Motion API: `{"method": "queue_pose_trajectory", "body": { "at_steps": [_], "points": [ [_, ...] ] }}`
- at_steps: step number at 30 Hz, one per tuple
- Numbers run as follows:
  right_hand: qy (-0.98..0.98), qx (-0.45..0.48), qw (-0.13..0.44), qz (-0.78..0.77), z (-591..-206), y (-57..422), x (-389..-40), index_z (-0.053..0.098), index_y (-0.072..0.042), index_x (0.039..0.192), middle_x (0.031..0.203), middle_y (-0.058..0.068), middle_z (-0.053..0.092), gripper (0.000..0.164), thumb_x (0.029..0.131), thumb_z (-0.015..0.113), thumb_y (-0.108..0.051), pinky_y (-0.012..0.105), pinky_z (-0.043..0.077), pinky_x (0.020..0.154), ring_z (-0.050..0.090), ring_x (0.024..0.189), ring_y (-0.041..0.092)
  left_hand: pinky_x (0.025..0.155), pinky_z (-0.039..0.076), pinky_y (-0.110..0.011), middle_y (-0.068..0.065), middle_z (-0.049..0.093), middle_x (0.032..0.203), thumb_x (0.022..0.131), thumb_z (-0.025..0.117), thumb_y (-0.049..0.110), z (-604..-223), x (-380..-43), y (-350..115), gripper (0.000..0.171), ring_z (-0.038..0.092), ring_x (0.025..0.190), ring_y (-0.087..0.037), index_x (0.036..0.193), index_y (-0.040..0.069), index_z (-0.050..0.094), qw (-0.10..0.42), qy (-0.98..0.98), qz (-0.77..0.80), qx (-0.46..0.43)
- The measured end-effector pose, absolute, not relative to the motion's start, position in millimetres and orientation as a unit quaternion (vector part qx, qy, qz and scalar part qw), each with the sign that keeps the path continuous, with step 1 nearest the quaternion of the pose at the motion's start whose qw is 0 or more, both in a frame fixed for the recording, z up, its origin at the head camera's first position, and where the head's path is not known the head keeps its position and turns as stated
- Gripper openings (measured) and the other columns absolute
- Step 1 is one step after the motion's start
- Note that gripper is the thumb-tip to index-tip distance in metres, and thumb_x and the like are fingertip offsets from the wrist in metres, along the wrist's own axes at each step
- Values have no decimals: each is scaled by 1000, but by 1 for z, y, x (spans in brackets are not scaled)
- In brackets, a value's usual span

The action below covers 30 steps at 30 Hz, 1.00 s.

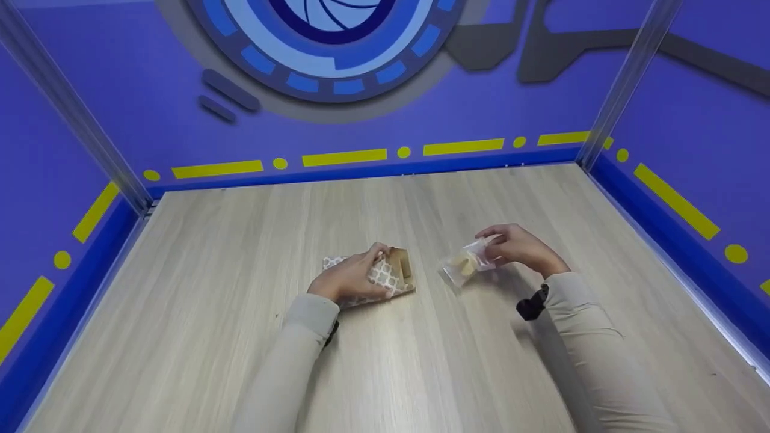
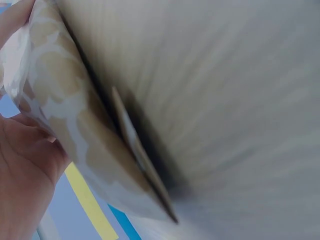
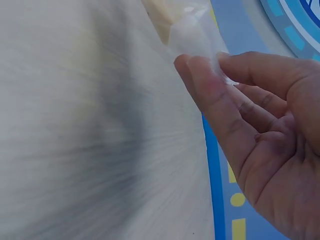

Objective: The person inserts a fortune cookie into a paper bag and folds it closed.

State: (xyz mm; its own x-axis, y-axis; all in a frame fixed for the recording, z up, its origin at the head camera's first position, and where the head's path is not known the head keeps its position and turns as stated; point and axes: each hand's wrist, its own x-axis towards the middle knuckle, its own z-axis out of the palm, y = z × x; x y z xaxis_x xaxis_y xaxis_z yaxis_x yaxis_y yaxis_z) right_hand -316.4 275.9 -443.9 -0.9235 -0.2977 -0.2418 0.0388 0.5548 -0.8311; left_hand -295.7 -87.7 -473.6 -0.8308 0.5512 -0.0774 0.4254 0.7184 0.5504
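Left hand (image 1: 349, 276) gripping patterned paper bag (image 1: 384, 278) mid-bench (image 1: 240, 252), mouth already open toward three o'clock! Right hand (image 1: 522, 248) pinching clear packet (image 1: 464, 263) at bag's three o'clock: outside, well apart.

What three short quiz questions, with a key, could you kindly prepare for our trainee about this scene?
1. Which hand holds the patterned pouch?

2. Where is the clear packet?
A. Inside the pouch
B. In the right hand, apart from the pouch
C. Under the pouch

3. True or false: the pouch opens away from the packet.

Key:
1. The left hand.
2. B.
3. False; it opens toward the packet.
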Motion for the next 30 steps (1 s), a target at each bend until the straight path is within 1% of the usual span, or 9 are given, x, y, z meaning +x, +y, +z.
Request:
{"method": "queue_pose_trajectory", "body": {
  "at_steps": [5, 10, 14, 18, 21, 26, 30],
  "points": [
    [855, -70, 165, -486, -444, 268, -319, 51, 2, 132, 119, 26, 59, 49, 84, 59, -3, 30, 56, 75, 62, 92, 20, 86, 49, -43, -9, 57, 127, 75, 77, 43, -474, -295, -88, 78, 56, 99, -24, 137, 29, 32, 127, 921, 261, 258],
    [849, -55, 148, -503, -445, 260, -320, 51, 2, 132, 120, 26, 60, 49, 84, 60, -3, 29, 56, 75, 62, 94, 20, 84, 49, -41, -9, 58, 121, 74, 78, 42, -474, -296, -87, 78, 56, 94, -22, 136, 28, 32, 120, 921, 261, 262],
    [845, -47, 134, -515, -447, 253, -321, 51, 4, 132, 116, 25, 62, 50, 83, 61, -2, 27, 56, 73, 62, 89, 16, 82, 49, -40, -9, 60, 115, 74, 78, 40, -474, -296, -87, 76, 55, 91, -21, 134, 27, 33, 112, 920, 263, 267],
    [835, -44, 124, -535, -448, 246, -321, 50, 6, 133, 111, 22, 62, 51, 84, 61, -2, 26, 56, 72, 62, 84, 13, 85, 49, -41, -9, 59, 119, 75, 78, 39, -474, -297, -88, 76, 56, 93, -22, 134, 25, 33, 112, 917, 267, 273],
    [828, -39, 121, -546, -447, 241, -321, 49, 5, 134, 112, 22, 62, 52, 85, 62, -3, 26, 56, 73, 62, 85, 13, 87, 48, -41, -10, 58, 122, 76, 78, 39, -475, -297, -88, 75, 56, 95, -22, 134, 23, 33, 114, 914, 271, 279],
    [822, -33, 116, -556, -446, 232, -321, 49, 4, 135, 115, 23, 60, 52, 86, 63, -5, 27, 56, 73, 62, 87, 15, 85, 49, -40, -9, 58, 120, 75, 78, 39, -475, -297, -88, 76, 55, 92, -22, 134, 24, 33, 116, 915, 271, 275],
    [816, -30, 117, -566, -444, 223, -320, 50, 4, 134, 114, 22, 61, 51, 86, 62, -5, 27, 56, 72, 62, 85, 15, 87, 49, -41, -9, 57, 124, 75, 78, 40, -476, -298, -88, 77, 56, 96, -23, 135, 25, 33, 115, 916, 268, 274]
  ]
}}
